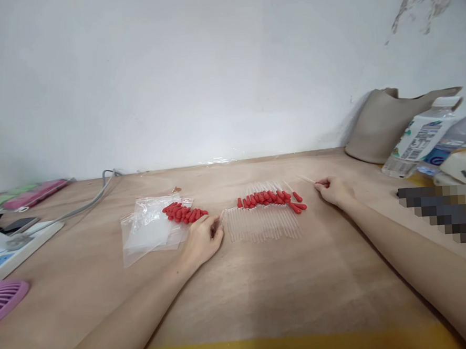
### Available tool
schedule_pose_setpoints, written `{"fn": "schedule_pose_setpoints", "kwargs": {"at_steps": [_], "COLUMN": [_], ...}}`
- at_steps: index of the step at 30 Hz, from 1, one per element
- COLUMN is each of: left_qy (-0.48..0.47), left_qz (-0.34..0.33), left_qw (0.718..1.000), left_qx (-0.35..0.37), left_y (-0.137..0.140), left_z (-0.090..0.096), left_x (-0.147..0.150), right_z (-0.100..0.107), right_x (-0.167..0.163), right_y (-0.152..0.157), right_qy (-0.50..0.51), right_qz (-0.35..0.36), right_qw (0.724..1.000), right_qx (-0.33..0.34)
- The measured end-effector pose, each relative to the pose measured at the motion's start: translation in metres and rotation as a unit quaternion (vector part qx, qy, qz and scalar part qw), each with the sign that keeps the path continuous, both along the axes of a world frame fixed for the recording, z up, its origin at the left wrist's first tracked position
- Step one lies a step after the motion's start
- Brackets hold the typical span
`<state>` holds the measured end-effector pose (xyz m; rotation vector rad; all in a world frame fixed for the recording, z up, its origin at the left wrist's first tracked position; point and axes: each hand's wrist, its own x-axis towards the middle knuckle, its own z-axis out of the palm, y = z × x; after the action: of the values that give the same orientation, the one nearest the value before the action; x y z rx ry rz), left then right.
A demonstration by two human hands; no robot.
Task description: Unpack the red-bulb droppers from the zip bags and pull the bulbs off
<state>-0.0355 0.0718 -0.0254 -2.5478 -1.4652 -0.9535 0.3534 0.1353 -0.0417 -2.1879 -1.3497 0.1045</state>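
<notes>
My left hand (pixel 203 238) is closed at the left end of a row of clear tubes (pixel 263 225), its fingers around a thin clear tube at that edge. Beside it, a heap of red rubber bulbs (pixel 180 213) lies partly on clear plastic bags (pixel 149 227). Behind the tube row is a line of red-bulbed droppers (pixel 264 198), their clear stems pointing to the wall. A few more red bulbs (pixel 298 207) lie at its right end. My right hand (pixel 334 190) pinches the red bulb of a dropper (pixel 307 179), its thin stem pointing left.
At the right stand a grey-brown container (pixel 383 123), a tilted plastic bottle (pixel 420 136) and other items. On the left are a power strip (pixel 28 247) with a grey cable (pixel 87 205), a pink packet (pixel 37 194) and a purple slatted object (pixel 7 300). A white wall (pixel 211 70) closes the table's back.
</notes>
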Motion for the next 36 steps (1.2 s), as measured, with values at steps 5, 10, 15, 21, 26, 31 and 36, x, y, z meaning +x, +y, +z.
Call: {"fn": "schedule_pose_setpoints", "kwargs": {"at_steps": [5,10,15,21,26,31,36], "left_qy": [-0.045,-0.060,-0.052,0.033,0.097,0.095,0.100], "left_qz": [-0.014,-0.029,-0.034,-0.127,-0.203,-0.210,-0.226], "left_qw": [0.998,0.996,0.998,0.973,0.948,0.939,0.936], "left_qx": [-0.029,-0.058,0.018,0.190,0.226,0.256,0.250], "left_y": [-0.002,0.001,-0.001,-0.014,-0.022,-0.022,-0.025], "left_z": [0.003,0.001,0.001,0.004,0.001,-0.001,-0.002], "left_x": [0.003,0.002,-0.001,0.005,0.018,0.021,0.022], "right_z": [0.010,0.011,0.005,0.009,0.006,0.006,0.008], "right_x": [-0.035,-0.089,-0.126,-0.146,-0.152,-0.157,-0.162], "right_y": [-0.021,-0.056,-0.090,-0.104,-0.106,-0.107,-0.106], "right_qy": [0.022,0.016,-0.067,-0.122,-0.129,-0.131,-0.165], "right_qz": [0.023,0.182,0.357,0.434,0.465,0.471,0.493], "right_qw": [0.992,0.944,0.881,0.840,0.822,0.817,0.784], "right_qx": [0.121,0.276,0.303,0.301,0.303,0.305,0.340]}}
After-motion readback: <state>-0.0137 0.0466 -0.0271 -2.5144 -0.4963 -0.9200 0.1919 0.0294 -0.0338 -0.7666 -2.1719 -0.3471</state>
